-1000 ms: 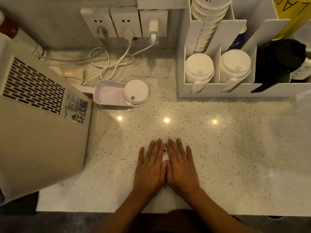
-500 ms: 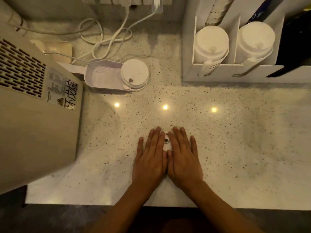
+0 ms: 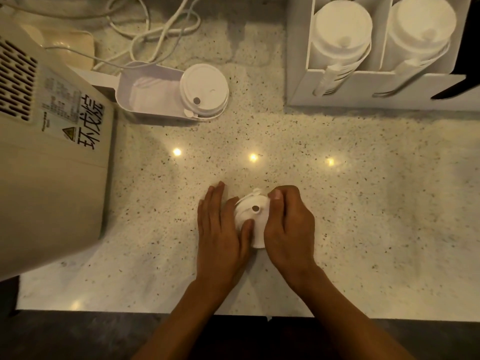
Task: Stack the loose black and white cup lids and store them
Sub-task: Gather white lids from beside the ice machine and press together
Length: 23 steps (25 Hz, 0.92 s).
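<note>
A white cup lid [image 3: 253, 216] with a small round hole sits on the speckled counter [image 3: 363, 203] between my hands. My right hand [image 3: 288, 222] curls over its right edge and grips it. My left hand [image 3: 220, 224] lies flat against its left side, thumb touching the lid. A second white lid [image 3: 204, 90] leans on the end of a white scoop farther back. Two stacks of white lids [image 3: 340, 24] [image 3: 422, 19] lie in the white organizer [image 3: 363, 97] at the back right. I see no black lid clearly.
A large beige machine [image 3: 46, 152] fills the left side. The white scoop [image 3: 148, 92] lies beside it, with tangled white cables [image 3: 161, 29] behind. A dark object shows at the organizer's right edge [image 3: 452, 89]. The counter's front edge [image 3: 155, 310] runs below my wrists.
My hands, flat and side by side over the lid before, have parted. The right hand has curled around the lid and uncovered it. The camera has moved closer and lower.
</note>
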Each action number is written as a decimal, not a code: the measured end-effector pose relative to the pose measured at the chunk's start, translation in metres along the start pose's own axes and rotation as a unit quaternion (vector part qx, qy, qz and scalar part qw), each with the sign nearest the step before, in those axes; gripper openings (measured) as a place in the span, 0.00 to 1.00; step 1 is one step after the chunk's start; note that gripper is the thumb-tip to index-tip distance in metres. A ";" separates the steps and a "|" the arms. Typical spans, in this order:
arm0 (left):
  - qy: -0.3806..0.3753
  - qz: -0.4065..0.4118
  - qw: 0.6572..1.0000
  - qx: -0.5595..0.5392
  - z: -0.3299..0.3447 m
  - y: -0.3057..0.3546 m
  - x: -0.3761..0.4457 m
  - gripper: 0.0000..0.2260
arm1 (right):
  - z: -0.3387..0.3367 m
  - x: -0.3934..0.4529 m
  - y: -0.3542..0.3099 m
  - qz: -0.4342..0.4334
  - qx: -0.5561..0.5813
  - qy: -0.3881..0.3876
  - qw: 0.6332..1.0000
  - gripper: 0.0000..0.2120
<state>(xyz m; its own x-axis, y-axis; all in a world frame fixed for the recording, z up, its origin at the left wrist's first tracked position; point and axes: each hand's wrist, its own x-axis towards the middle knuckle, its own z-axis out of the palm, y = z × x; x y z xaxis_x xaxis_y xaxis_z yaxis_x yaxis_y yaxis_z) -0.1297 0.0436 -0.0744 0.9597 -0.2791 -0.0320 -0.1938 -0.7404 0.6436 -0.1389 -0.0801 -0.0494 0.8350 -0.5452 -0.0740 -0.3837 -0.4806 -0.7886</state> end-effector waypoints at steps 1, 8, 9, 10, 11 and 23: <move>0.007 0.002 0.999 -0.038 -0.003 0.002 -0.001 0.22 | 0.003 0.002 -0.003 0.033 0.024 0.001 0.999 0.14; -0.128 -0.150 0.938 -0.286 -0.031 0.029 0.011 0.08 | 0.001 0.008 0.004 -0.001 0.056 -0.020 0.998 0.24; -0.163 -0.159 0.926 -0.303 -0.034 0.027 0.014 0.08 | -0.001 0.009 0.006 -0.026 0.044 -0.024 0.998 0.25; -0.191 -0.170 0.914 -0.315 -0.036 0.026 0.016 0.09 | -0.003 0.009 0.009 -0.046 0.030 -0.027 0.998 0.25; -0.210 -0.185 0.904 -0.324 -0.038 0.024 0.017 0.09 | -0.004 0.009 0.010 -0.058 0.017 -0.031 0.998 0.26; -0.195 -0.294 0.795 -0.493 -0.032 0.027 -0.004 0.16 | -0.005 0.013 0.013 -0.011 0.047 -0.047 0.998 0.26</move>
<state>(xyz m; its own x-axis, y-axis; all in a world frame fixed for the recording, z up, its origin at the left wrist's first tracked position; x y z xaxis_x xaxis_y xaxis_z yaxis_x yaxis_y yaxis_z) -0.1324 0.0443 -0.0328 0.6522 -0.3723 -0.6603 0.7038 -0.0263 0.7099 -0.1353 -0.0970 -0.0572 0.8775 -0.4667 -0.1102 -0.3304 -0.4220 -0.8442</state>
